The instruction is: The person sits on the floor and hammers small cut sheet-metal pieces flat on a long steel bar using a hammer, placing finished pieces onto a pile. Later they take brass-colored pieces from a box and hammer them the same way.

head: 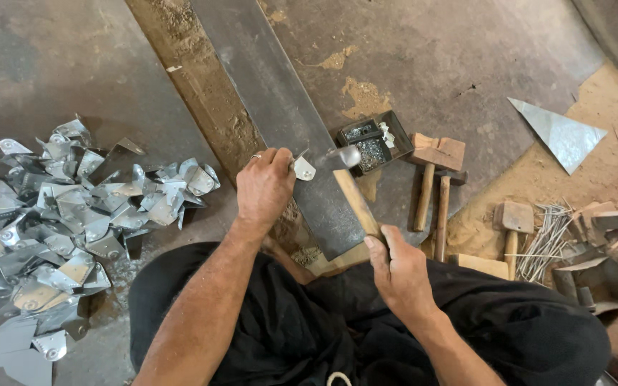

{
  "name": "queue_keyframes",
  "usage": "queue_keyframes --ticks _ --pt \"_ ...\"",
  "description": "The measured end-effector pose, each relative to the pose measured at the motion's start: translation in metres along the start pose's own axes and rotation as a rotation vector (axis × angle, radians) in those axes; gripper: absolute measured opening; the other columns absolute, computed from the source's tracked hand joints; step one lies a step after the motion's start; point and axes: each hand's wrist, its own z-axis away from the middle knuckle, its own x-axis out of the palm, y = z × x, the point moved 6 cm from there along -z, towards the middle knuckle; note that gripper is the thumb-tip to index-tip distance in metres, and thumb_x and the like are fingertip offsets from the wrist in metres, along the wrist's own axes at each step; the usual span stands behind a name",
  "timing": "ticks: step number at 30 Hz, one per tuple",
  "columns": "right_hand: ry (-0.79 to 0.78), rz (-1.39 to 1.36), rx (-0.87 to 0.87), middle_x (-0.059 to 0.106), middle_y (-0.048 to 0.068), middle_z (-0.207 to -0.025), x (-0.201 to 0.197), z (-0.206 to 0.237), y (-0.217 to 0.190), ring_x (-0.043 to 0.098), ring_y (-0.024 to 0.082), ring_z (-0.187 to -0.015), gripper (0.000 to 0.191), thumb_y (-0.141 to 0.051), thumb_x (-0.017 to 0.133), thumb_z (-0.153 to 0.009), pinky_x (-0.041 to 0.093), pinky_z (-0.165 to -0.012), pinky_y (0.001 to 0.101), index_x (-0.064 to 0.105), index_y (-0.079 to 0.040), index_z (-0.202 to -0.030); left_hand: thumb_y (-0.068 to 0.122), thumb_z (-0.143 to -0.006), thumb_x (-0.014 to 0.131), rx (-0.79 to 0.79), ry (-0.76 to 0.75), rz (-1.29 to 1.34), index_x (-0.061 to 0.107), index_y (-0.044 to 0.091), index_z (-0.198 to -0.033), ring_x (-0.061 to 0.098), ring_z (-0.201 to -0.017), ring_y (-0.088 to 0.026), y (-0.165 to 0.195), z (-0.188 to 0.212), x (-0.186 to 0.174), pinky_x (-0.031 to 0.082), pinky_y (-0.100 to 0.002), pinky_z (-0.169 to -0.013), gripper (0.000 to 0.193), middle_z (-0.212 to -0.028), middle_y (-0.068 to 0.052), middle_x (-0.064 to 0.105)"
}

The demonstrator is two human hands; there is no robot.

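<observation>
**Hammer in one hand, little metal piece pinned on the steel bar**

Closest in, the right hand (400, 275) has a full closed grip around the wooden handle of a hammer (355, 196), held low on the handle, probably for more swing. The hammer head sits just over the small metal piece (304, 169). The left hand (265, 187) pinches that piece with closed fingers, pressing it flat on the long steel bar (280, 114), which looks like it serves as the anvil. The bar lies on the floor and runs away from the person's lap.

Left of the bar there's a big pile of metal pieces (59, 214), near the holding hand. On the right, a small black tray (373, 139) of tiny fasteners, a couple of wooden mallets (430, 179), and a bundle of nails (545, 236).
</observation>
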Motion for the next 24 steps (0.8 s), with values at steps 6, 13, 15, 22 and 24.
queue_keyframes --ticks 6,13,15,22,24 --pt "-0.152 0.149 0.194 0.068 0.024 -0.078 0.017 -0.019 0.003 0.068 0.041 -0.068 0.024 -0.021 0.061 -0.1 0.049 -0.06 0.0464 0.06 -0.002 -0.114 0.011 -0.086 0.075 0.012 0.051 -0.025 0.059 0.01 -0.089 0.069 -0.08 -0.031 0.001 -0.001 -0.003 0.056 -0.043 -0.065 0.016 -0.085 -0.007 0.065" --pt "-0.025 0.078 0.105 0.067 0.025 -0.077 0.012 -0.017 0.0 0.067 0.044 -0.072 0.027 -0.023 0.059 -0.099 0.05 -0.062 0.0481 0.062 -0.003 -0.117 0.011 -0.084 0.075 0.035 0.063 0.03 0.061 0.009 -0.092 0.068 -0.081 -0.033 0.004 0.0 -0.01 0.055 -0.044 -0.066 0.016 -0.085 -0.008 0.064" --pt "-0.058 0.106 0.128 0.068 0.025 -0.078 0.018 -0.015 0.003 0.067 0.045 -0.073 0.028 -0.025 0.059 -0.099 0.05 -0.063 0.0493 0.061 -0.003 -0.117 0.009 -0.084 0.074 0.04 0.053 0.033 0.061 0.009 -0.093 0.068 -0.083 -0.033 0.004 0.001 -0.01 0.055 -0.044 -0.068 0.016 -0.087 -0.008 0.064" --pt "-0.347 -0.531 0.487 0.056 0.009 -0.069 0.023 -0.011 0.016 0.05 0.023 -0.054 0.028 -0.025 0.06 -0.106 0.037 -0.047 0.0384 0.064 0.003 -0.112 0.011 -0.078 0.076 0.002 0.022 0.002 0.059 0.01 -0.092 0.067 -0.084 -0.033 0.006 0.001 -0.01 0.055 -0.045 -0.068 0.022 -0.087 -0.009 0.064" --pt "-0.336 -0.61 0.507 0.051 0.002 -0.063 0.012 -0.009 0.012 0.043 0.013 -0.048 0.028 -0.025 0.061 -0.106 0.032 -0.043 0.0331 0.066 0.003 -0.108 0.011 -0.08 0.077 0.009 0.014 0.006 0.059 0.009 -0.093 0.067 -0.084 -0.034 0.006 0.001 -0.01 0.055 -0.045 -0.068 0.022 -0.088 -0.009 0.064"
